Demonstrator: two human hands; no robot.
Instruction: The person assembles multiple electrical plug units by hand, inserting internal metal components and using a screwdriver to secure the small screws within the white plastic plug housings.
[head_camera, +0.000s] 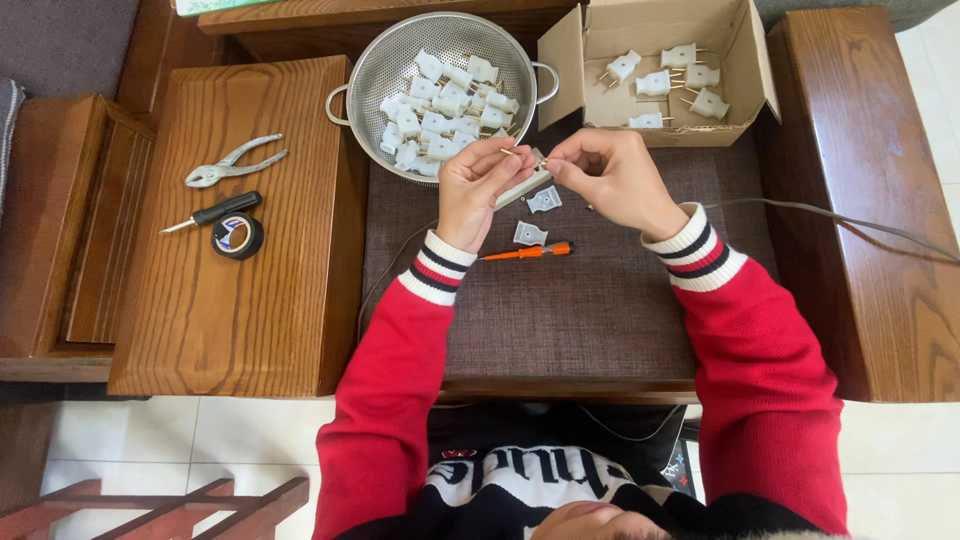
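Both hands, left hand (478, 190) and right hand (612, 178), on a white plug (527, 183).

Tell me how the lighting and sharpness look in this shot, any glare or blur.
Head view: even daylight, soft shadows; mild glare on the round metal colander; the small white plastic piece between the left hand and right hand is sharp.

Single view from a head-worn camera, looking almost straight down from above the wearer; close enough to fill the lower half with red sleeves and chest, wide enough to take in the whole work surface. Facing forward over a dark woven mat (560, 310); metal colander (437, 90) and cardboard box (745, 60) along the top edge; pale tiled floor showing at the bottom corners.
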